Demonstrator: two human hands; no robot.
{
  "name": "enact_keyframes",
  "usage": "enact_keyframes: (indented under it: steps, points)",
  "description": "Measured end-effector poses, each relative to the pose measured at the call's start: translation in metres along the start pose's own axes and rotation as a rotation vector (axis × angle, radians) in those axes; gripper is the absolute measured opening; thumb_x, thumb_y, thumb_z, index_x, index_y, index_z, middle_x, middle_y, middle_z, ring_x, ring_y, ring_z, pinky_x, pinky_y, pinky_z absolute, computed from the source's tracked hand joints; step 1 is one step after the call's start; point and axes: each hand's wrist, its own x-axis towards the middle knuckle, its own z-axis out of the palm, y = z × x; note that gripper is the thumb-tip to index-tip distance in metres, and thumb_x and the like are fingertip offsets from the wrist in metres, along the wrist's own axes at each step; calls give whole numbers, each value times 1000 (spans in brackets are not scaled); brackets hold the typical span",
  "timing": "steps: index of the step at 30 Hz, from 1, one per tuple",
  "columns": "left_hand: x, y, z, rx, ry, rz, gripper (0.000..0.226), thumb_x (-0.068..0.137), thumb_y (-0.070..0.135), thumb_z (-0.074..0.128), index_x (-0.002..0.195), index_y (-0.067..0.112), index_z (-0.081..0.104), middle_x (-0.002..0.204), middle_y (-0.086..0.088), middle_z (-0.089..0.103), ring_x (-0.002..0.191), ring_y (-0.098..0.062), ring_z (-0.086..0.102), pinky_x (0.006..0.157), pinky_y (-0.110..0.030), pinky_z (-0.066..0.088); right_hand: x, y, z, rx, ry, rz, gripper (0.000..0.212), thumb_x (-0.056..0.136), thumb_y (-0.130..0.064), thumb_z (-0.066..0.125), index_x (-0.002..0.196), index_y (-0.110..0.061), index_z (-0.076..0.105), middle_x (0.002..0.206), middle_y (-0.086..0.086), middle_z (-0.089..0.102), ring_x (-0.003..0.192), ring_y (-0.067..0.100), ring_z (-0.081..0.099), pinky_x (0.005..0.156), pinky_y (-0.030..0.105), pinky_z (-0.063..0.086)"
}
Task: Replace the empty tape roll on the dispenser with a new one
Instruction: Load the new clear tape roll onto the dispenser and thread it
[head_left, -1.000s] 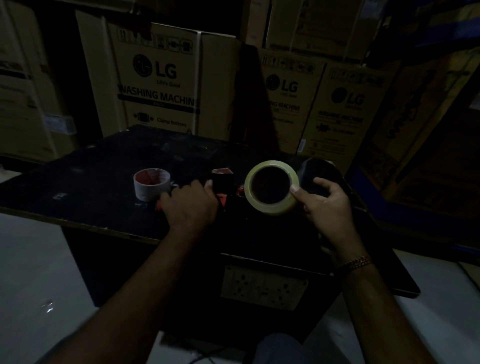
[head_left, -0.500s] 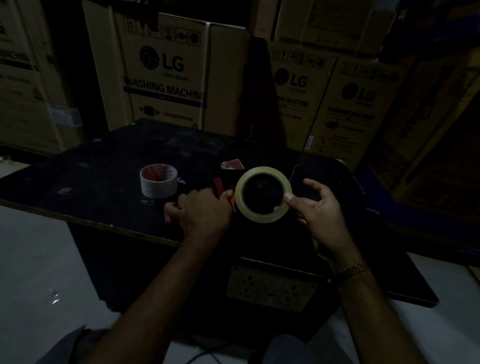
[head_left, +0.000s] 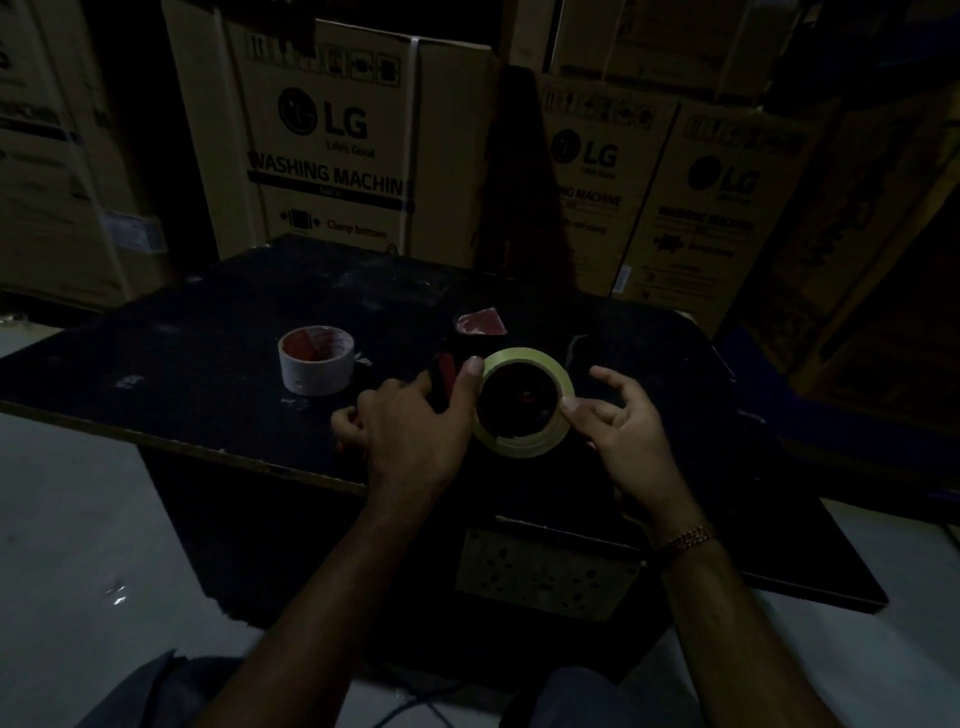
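Note:
A yellowish new tape roll (head_left: 540, 441) lies over the dark, red-trimmed tape dispenser (head_left: 444, 376) in the middle of the black table (head_left: 197, 364). My left hand (head_left: 410, 426) grips the dispenser, thumb against the roll's left edge. My right hand (head_left: 621, 421) pinches the roll's right rim with thumb and forefinger, other fingers spread. Through the roll's hole I see a dark hub with a red spot. A white empty-looking tape core (head_left: 316, 358) with a red inside stands to the left, apart from both hands.
A small reddish piece (head_left: 480, 321) lies on the table behind the dispenser. Tall cardboard washing-machine boxes (head_left: 332, 145) stand close behind and beside the table. The table's front edge (head_left: 234, 457) is near my arms; pale floor (head_left: 78, 519) lies on the left.
The roll has moved left and down, from upright in my right hand onto the dispenser. My left thumb has come up against its edge.

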Motion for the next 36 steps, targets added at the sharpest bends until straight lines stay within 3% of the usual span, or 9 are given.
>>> enact_keyframes:
  steps: [3, 8, 14, 19, 21, 24, 28, 32, 36]
  points:
    - [0, -6, -4, -10, -83, 45, 79, 76, 102, 31, 91, 36, 72, 90, 7, 66, 117, -17, 47, 111, -52, 22, 2, 5, 0, 36, 3, 16, 59, 95, -16, 72, 148, -16, 48, 108, 4, 80, 108, 19, 75, 93, 36, 58]
    - [-1, -6, -3, 6, 9, 40, 59, 85, 86, 54, 109, 36, 73, 101, 4, 66, 122, -22, 50, 100, -46, 22, 3, 8, 1, 86, -80, 59, 41, 101, -17, 63, 141, -8, 59, 123, 10, 77, 117, 22, 73, 104, 40, 56]
    - [-2, -4, -3, -47, 41, -1, 66, 82, 89, 56, 108, 32, 75, 107, 3, 67, 124, -20, 49, 104, -47, 21, 2, 11, 10, 188, -132, 57, 30, 107, -18, 50, 126, -3, 68, 119, 12, 78, 113, 24, 73, 91, 34, 57]
    - [-2, -3, -6, -102, 27, -1, 83, 67, 104, 44, 98, 35, 79, 98, 10, 73, 115, -12, 53, 94, -40, 15, 2, 8, 14, 241, -125, 43, 32, 109, -21, 47, 126, -3, 68, 125, 13, 75, 123, 27, 68, 108, 43, 52]
    - [-4, -1, -7, -110, 37, -9, 86, 65, 105, 39, 96, 36, 79, 97, 11, 72, 119, -17, 57, 97, -42, 16, 2, 8, 14, 193, -105, 18, 34, 109, -24, 48, 126, -3, 68, 125, 13, 76, 123, 27, 68, 112, 48, 50]
    - [-10, 4, -10, -140, 73, -16, 65, 77, 92, 55, 98, 35, 78, 98, 10, 63, 124, -19, 52, 108, -47, 19, 0, 9, 16, 121, -72, -21, 43, 100, -40, 55, 123, -8, 71, 124, 12, 76, 123, 29, 69, 113, 56, 48]
    - [-22, 5, -10, -187, 128, 16, 59, 82, 83, 61, 104, 32, 79, 95, 10, 58, 113, -9, 42, 116, -50, 17, -3, 5, 16, 98, -35, -31, 53, 94, -51, 54, 123, -9, 72, 124, 12, 76, 121, 27, 70, 111, 55, 50]
    - [-28, 2, -6, -153, 119, 28, 60, 82, 83, 64, 110, 31, 78, 98, 6, 60, 108, -8, 34, 119, -53, 22, -5, 6, 12, 92, -50, -4, 50, 104, -44, 51, 127, -3, 68, 124, 16, 75, 121, 31, 70, 111, 54, 50]
    - [-24, 3, -8, -115, 83, 45, 66, 79, 88, 58, 109, 34, 79, 98, 7, 62, 111, -10, 40, 117, -50, 20, -9, 7, 8, 175, -77, 36, 43, 110, -31, 44, 132, -1, 65, 129, 17, 73, 126, 31, 68, 113, 51, 49]
